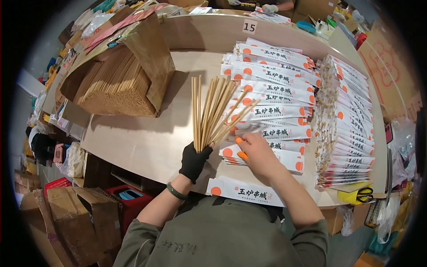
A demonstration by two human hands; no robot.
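Dozens of bamboo skewers (213,111) fan up from the black-gloved left hand (194,161), fist closed round their lower ends. Just right of that bundle, the right hand (257,153) rests half-curled on the white paper sleeves (271,100), fingertips pinching one sleeve.

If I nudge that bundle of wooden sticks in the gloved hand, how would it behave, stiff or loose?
Each stick in the bundle of wooden sticks looks thin, straight and probably stiff and light. The left hand grips only the lower ends, so the tops fan out and would likely splay further if nudged. Laid on the table, loose round sticks might roll or scatter.
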